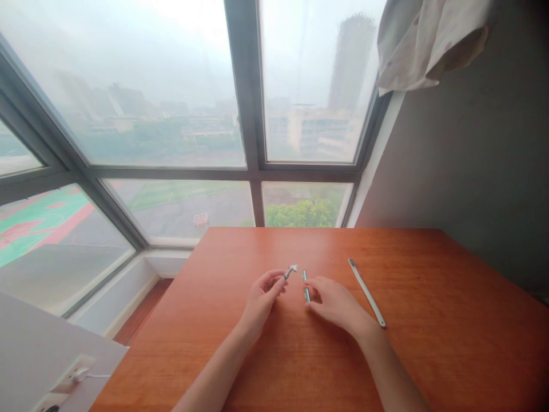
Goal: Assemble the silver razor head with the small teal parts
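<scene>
My left hand [262, 293] is closed around a small silver tool [290, 271] with a curved neck and a short, widened head pointing up and right. Most of its handle is hidden in the fingers. Just to the right, my right hand [330, 296] has thumb and fingers on a slim green-and-silver stick [307, 294], roughly upright in view; a fingertip covers its middle. The two pieces are close together but apart. Beyond my right wrist lies a long white stick [368, 294] with a dark grey tip and a small hole at its near end, like a toothbrush.
Both hands are over a reddish-brown wooden table [214, 343]. Grey-framed windows [253, 171] rise behind its far edge. A wall socket with a plug [79, 375] is at lower left, and a pale curtain [429, 46] hangs at upper right beside a grey wall [472, 160].
</scene>
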`<action>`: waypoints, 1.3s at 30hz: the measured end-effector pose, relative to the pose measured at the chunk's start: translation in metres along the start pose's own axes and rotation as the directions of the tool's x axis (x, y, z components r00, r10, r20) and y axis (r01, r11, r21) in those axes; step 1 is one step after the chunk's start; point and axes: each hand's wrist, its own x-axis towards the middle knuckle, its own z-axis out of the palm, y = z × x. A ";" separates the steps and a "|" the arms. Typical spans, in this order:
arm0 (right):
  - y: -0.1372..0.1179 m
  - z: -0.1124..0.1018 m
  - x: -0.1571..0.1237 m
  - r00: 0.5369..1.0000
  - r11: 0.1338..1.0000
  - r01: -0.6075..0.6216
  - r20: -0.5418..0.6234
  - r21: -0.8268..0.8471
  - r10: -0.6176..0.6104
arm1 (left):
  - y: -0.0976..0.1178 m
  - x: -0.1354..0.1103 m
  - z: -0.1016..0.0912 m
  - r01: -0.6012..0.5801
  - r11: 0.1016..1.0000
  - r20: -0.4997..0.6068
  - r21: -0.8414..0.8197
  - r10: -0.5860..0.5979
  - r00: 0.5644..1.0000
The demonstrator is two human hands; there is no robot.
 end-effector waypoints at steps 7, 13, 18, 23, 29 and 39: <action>0.007 0.008 -0.003 0.999 0.998 0.007 -0.033 0.064 -0.005 | 0.001 0.000 0.001 0.014 1.000 0.031 0.010 -0.015 0.999; 0.010 0.008 -0.007 0.998 0.994 0.060 -0.043 0.091 -0.056 | -0.004 0.002 -0.001 0.020 1.000 0.041 -0.001 -0.020 0.999; 0.009 0.006 -0.008 0.999 0.997 0.038 -0.030 0.069 -0.036 | -0.005 0.003 -0.003 0.010 1.000 0.064 0.014 -0.011 0.998; 0.010 0.005 -0.010 1.000 0.999 0.018 -0.016 0.044 -0.017 | -0.006 0.004 -0.003 0.014 1.000 0.068 -0.002 -0.014 0.998; 0.011 0.005 -0.013 0.999 0.999 0.039 -0.033 0.024 -0.039 | -0.006 0.004 -0.003 0.024 1.000 0.061 -0.003 -0.024 0.998; 0.012 0.011 -0.010 0.996 0.998 -0.031 -0.084 0.057 0.036 | -0.008 0.004 -0.001 0.034 0.999 0.043 -0.034 -0.032 0.999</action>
